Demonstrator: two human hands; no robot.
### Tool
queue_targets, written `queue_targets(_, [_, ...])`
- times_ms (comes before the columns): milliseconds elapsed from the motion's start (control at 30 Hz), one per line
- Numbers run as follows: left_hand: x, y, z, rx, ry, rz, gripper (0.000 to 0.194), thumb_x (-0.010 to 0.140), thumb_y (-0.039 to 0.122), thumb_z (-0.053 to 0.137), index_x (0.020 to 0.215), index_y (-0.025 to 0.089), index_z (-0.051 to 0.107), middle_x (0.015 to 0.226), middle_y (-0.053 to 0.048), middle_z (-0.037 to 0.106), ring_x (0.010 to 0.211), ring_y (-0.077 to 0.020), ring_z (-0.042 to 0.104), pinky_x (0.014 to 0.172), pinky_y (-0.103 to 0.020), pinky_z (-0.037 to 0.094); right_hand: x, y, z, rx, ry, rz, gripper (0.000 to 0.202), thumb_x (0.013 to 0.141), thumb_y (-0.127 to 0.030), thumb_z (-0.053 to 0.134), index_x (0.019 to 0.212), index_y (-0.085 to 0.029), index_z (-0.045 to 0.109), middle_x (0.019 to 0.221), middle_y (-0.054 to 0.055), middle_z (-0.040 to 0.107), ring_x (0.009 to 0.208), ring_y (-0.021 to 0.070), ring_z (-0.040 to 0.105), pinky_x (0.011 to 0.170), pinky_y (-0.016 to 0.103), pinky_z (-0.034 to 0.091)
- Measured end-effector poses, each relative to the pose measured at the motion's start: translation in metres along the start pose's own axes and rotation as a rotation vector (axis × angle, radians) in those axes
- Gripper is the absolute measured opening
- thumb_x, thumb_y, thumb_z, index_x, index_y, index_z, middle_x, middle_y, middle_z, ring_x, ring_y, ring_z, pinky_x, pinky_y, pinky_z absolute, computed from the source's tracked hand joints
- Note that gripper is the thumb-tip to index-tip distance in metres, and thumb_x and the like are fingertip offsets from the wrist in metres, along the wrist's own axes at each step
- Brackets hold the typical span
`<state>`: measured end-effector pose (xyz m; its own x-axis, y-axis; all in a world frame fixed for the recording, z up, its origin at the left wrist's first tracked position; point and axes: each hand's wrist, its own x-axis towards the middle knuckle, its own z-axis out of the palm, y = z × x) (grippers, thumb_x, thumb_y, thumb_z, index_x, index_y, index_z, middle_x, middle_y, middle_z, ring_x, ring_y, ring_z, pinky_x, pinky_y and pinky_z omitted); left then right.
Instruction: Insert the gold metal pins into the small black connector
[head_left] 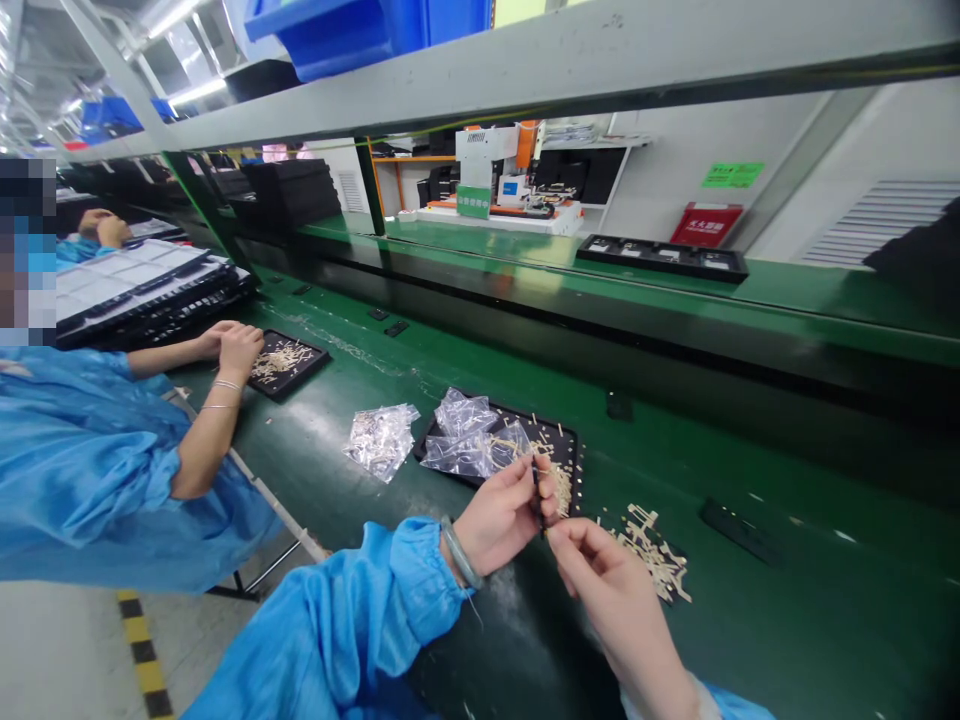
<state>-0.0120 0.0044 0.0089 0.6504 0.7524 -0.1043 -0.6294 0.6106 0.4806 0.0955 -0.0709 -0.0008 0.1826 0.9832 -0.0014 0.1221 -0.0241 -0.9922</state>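
Note:
My left hand (504, 515) is closed around a thin, dark, narrow part (538, 490), held on edge between thumb and fingers. My right hand (600, 570) pinches with thumb and forefinger at the lower end of that part; whatever lies between those fingertips is too small to make out. Behind the hands, a black tray (576, 450) holds many small beige pieces (559, 490) and clear plastic bags (469, 435). A loose heap of beige, strip-like pieces (656, 555) lies on the green bench to the right of my right hand.
Another plastic bag (381, 440) lies left of the tray. Flat black parts (739, 530) rest on the green bench (840, 600). To my left a co-worker in blue (112, 470) works over a second black tray (300, 378). A raised ledge and shelf beam (525, 70) run across the back.

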Motion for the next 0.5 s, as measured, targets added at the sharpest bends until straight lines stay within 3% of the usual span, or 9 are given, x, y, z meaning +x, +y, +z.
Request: queue_targets(500, [-0.0011, -0.0021, 0.0017, 0.052, 0.052, 0.015, 0.026, 0.073, 0.025, 0.07, 0.083, 0.014, 0.049, 0.071, 0.001, 0.048, 0.061, -0.0077, 0.048, 0.058, -0.019, 0.037, 0.0006, -0.0068, 0.0024, 0.002, 0.054, -0.053, 0.027, 0.08, -0.042, 0.057, 0.067, -0.018, 0.057, 0.049, -0.004, 0.041, 0.045, 0.0125, 0.037, 0.044, 0.023, 0.032])
